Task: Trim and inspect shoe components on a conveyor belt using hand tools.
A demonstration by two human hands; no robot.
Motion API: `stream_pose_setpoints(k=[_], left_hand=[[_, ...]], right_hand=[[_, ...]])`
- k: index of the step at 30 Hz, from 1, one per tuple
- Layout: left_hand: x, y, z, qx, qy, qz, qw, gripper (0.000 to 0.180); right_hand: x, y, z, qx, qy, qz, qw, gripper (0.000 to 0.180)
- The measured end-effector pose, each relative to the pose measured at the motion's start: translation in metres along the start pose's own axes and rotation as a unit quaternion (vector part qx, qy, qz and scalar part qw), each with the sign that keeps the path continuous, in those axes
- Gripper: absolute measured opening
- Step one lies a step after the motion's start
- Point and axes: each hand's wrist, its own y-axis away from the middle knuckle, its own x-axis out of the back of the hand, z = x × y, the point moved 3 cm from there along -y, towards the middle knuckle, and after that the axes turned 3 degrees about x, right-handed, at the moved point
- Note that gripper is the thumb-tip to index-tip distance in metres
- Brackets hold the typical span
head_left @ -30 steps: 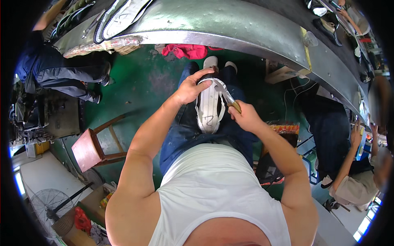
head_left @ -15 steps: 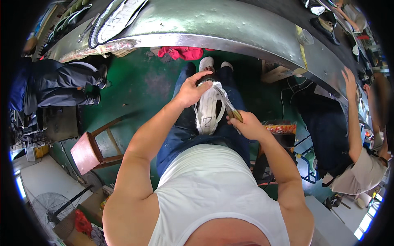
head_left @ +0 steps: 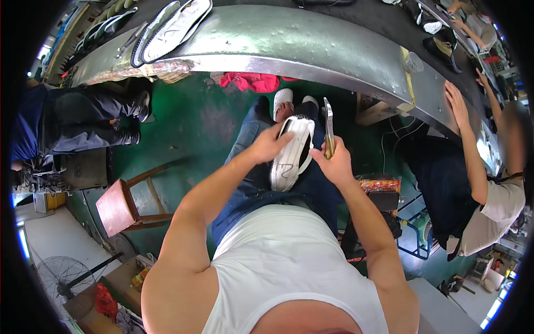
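Observation:
A white shoe upper (head_left: 288, 167) with a dark toothed edge rests between my thighs, one end toward me and a dark opening along its right side. My left hand (head_left: 271, 143) is closed on its left side, thumb over the top; some fingers are hidden behind it. Just right of the shoe, my right hand (head_left: 335, 162) is wrapped round the brass-coloured handle of metal pliers (head_left: 329, 119). The pliers' head points away from me, apart from the shoe.
Ahead curves a metal-edged workbench (head_left: 311, 36) bearing white shoe parts (head_left: 175, 29). A wooden stool (head_left: 118, 206) stands left, and a fan (head_left: 67, 284) behind it. One person sits at right with a hand (head_left: 457, 106) on the bench edge; another's legs (head_left: 94, 114) show at left.
The pliers have come off the far end of the shoe upper and swung upright to its right. My left hand has slid from that end to the side, and the upper has tilted.

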Motion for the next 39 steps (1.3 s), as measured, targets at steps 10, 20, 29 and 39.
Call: stream_pose_setpoints(k=[10,20,29,39], left_hand=[[-0.007,0.044,0.016,0.17,0.153,-0.146,0.963,0.086],[-0.028,0.063,-0.031,0.045,-0.005,-0.069,0.997,0.098],[-0.035,0.066,-0.02,-0.029,0.049,-0.112,0.992,0.094],[-0.036,0.037,-0.032,0.149,0.023,0.189,0.97,0.059]], right_hand=[[-0.019,0.0,0.045,-0.063,0.123,-0.066,0.988,0.062],[0.038,0.047,0.009,0.097,0.15,-0.271,0.946,0.044],[0.021,0.026,-0.052,0.113,0.406,-0.358,0.833,0.024],[-0.019,0.051,-0.004,0.08,0.191,-0.279,0.938,0.032]])
